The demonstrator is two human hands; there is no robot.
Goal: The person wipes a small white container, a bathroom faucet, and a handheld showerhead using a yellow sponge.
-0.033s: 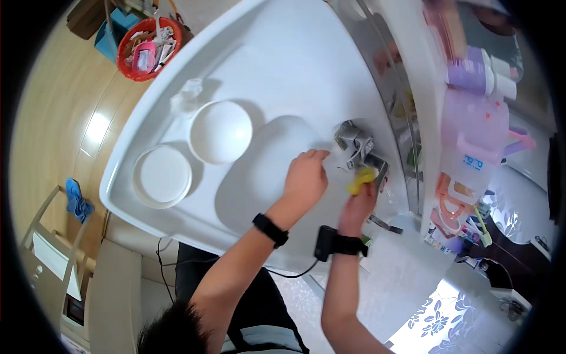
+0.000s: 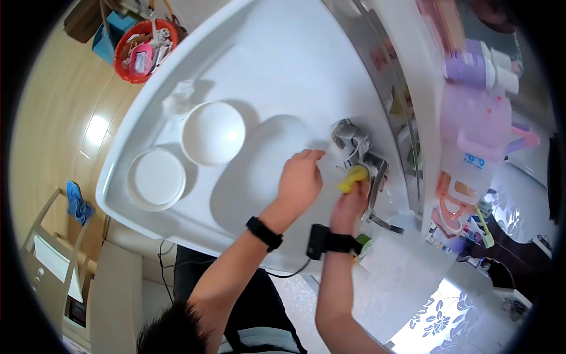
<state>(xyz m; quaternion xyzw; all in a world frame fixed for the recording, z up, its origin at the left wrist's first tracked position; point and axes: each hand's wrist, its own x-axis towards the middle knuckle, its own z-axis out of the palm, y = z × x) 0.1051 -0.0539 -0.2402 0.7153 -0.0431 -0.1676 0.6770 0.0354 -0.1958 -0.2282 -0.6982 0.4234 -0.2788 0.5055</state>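
Observation:
A large white corner washbasin (image 2: 277, 71) lies before me. My left hand (image 2: 300, 180) hovers over its sunken bowl, back up, with index finger and thumb apart and nothing visible in it. In my right hand (image 2: 349, 206) is a small soft yellow sponge (image 2: 354, 177), gripped by the fingers. It is beside the silver faucet (image 2: 352, 140), whose lever parts stretch along the basin's right side. On the left rim area stand a white bowl (image 2: 213, 133) and a shallower white dish (image 2: 156, 179), neither touched by my hands. Behind the bowl lies crumpled whitish plastic (image 2: 178, 99).
To the right a ledge carries a purple bottle (image 2: 469, 65), a translucent pink jug (image 2: 480, 121) and an orange-handled cup (image 2: 451, 197). A red basket (image 2: 121, 65) sits on the floor at far left. A black cable (image 2: 289, 275) runs from my right wrist device.
The view has shifted a little, moving the bowls slightly left in the picture. My right hand and the yellow sponge have turned slightly near the faucet. My left hand stays over the basin.

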